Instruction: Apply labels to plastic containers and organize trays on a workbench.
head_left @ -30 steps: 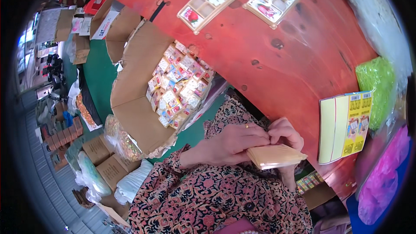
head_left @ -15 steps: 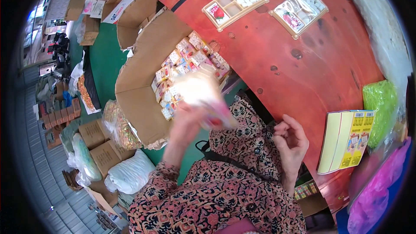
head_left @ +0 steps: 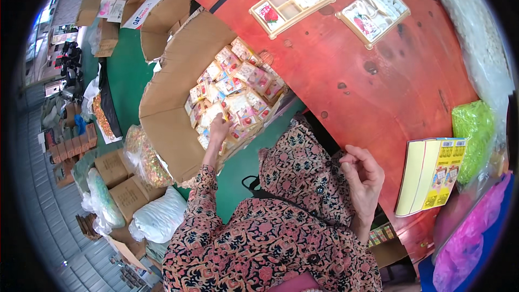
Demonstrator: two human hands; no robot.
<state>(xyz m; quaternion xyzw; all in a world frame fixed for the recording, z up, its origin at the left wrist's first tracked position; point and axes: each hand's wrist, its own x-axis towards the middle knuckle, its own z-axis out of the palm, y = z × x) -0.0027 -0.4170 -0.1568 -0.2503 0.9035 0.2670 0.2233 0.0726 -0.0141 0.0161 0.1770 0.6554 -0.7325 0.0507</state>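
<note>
My left hand (head_left: 219,128) is down inside a large cardboard box (head_left: 175,94), its fingers closed at the edge of a wrapped sweets pack (head_left: 212,112). Several similar packs with pink and white printing and strawberry pictures lie heaped around it. Over the near edge of the red table, my right hand (head_left: 364,178) is held with loosely bent fingers, nothing in it. On the far part of the table sit two cream compartment trays, a left tray (head_left: 292,5) and a right tray (head_left: 373,15). Both hold white sweets and a strawberry label; the left one shows bare compartments.
The red tabletop (head_left: 394,92) slants across the right side. A yellow printed sheet stack (head_left: 431,177), a green shredded-filler bag (head_left: 472,135) and pink plastic (head_left: 470,238) line its right edge. Cartons (head_left: 130,194) and a white sack (head_left: 161,213) stand on the floor at left.
My left hand has moved left and forward into the box with the pack it was swinging. The right hand has barely moved, and the trays have stayed put.
</note>
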